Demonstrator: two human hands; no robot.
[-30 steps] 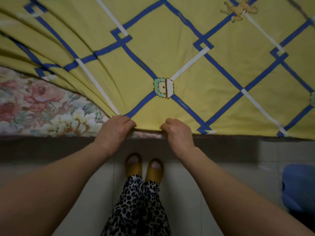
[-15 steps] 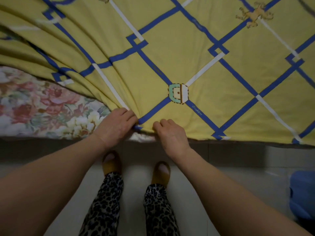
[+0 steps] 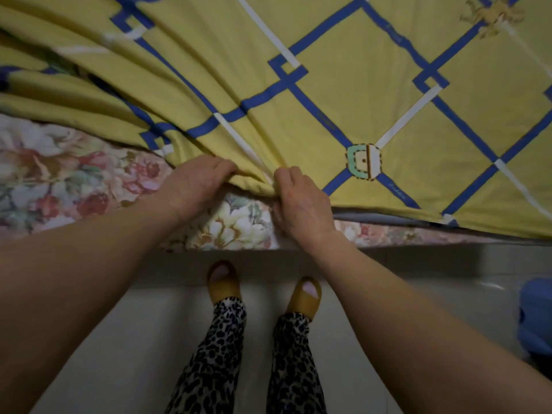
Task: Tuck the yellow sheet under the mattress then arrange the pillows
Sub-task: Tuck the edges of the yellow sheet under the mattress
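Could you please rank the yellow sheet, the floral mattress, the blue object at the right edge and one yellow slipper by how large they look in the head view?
1. Yellow sheet, covering most of the upper frame.
2. Floral mattress, only partly exposed.
3. Blue object, cut off by the frame edge, so its true size is unsure.
4. Yellow slipper, the smallest.

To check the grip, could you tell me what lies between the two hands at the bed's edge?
In the head view, a bunched fold of the yellow sheet lies between the left hand and right hand; the floral mattress shows just below it.
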